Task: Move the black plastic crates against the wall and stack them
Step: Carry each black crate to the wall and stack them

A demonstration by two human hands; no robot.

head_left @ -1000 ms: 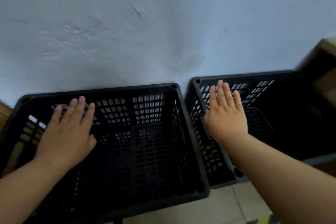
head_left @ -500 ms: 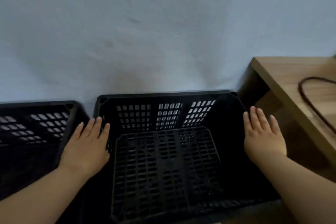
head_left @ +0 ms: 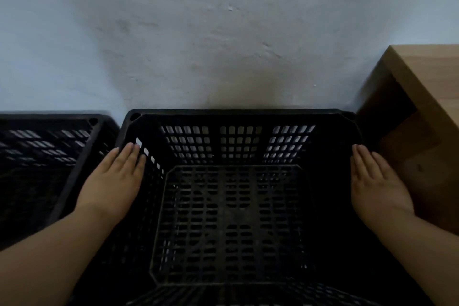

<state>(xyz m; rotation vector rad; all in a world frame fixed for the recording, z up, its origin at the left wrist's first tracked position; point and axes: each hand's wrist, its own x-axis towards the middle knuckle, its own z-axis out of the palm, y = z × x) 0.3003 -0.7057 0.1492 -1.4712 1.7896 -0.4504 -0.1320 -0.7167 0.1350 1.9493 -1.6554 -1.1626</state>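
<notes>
A person leans over two black plastic crates set along a pale wall (head_left: 223, 32), both hands out flat. The right-hand crate (head_left: 231, 206) fills the centre of the view, its far rim at the wall's foot; whether rim and wall touch can't be told. The left-hand crate (head_left: 37, 156) sits just beside it, also at the wall, only partly in frame. A wooden table (head_left: 422, 77) stands to the right, w/ a narrow dark gap between its side and the crate.

Left hand (head_left: 113, 181): fingers straight and together, palm down, lying over the crate's left rim, fingertips near the far-left corner. It isn't clamped on anything. Right hand (head_left: 377, 184): also flat, fingers together and extended, edge-on at the crate's right rim, in the gap by the table. Nothing gripped there either; whether it's actually touching the plastic isn't clear.

The crate lies squarely between the two hands, roughly centred, neither hand noticeably nearer. Its opening looks a bit wider left-to-right than front-to-back, tho the wide lens makes that hard to judge; the hands bracket that wider span. Judged from this, both crates are at the wall but not yet stacked, so the lift prob. comes next: fingers need to curl under or over both side rims, then raise it and carry it left, onto the neighbour. Tight clearance on the table side could pinch the right hand's knuckles.
</notes>
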